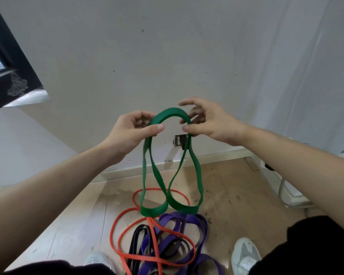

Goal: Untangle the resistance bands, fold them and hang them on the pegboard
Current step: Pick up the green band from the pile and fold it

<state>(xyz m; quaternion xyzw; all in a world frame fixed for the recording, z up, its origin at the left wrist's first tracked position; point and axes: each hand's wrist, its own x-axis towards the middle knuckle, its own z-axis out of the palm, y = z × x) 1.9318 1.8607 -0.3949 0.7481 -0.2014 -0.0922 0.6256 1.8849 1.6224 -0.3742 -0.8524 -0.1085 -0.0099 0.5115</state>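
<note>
Hanging between the hands, the green band [197,171] makes two loops. The left hand [130,132] grips it with curled fingers; the right hand [210,123] seems to pinch it, other fingers loose. An orange band [115,220], a purple band [195,220] and a black band [136,234] lie tangled below.

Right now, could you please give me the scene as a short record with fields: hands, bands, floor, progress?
left hand: grips the green band near its top, on the left side
right hand: pinches the same band near its top, on the right side
green band: lifted, hangs in two loops toward the pile
floor pile: orange band, purple band and black band, tangled together
pegboard: not in view
progress: three bands not yet untangled
</note>
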